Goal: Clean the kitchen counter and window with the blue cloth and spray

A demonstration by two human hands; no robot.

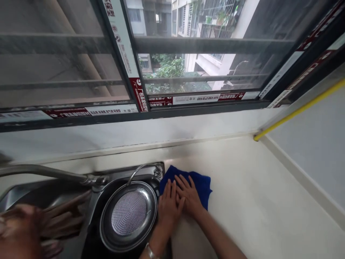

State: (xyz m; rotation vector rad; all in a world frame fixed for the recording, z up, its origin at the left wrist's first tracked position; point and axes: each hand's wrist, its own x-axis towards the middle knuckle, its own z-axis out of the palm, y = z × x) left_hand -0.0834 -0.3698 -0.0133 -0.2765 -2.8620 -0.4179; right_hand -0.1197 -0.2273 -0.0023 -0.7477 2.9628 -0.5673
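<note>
A blue cloth point(201, 183) lies on the cream countertop point(256, 201) just right of the sink. My left hand point(168, 207) and my right hand point(188, 196) both rest flat on the cloth, side by side, fingers stretched out toward the window. The left hand lies at the sink's edge, beside a round metal strainer bowl point(129, 214) with a perforated bottom. A bracelet shows on my left wrist.
A steel sink point(40, 196) fills the lower left, with a long faucet spout point(45, 172) over it. A blurred brownish object point(32, 230) sits at the bottom left. A window with bars runs along the back; a wall with a yellow strip point(299, 110) stands on the right.
</note>
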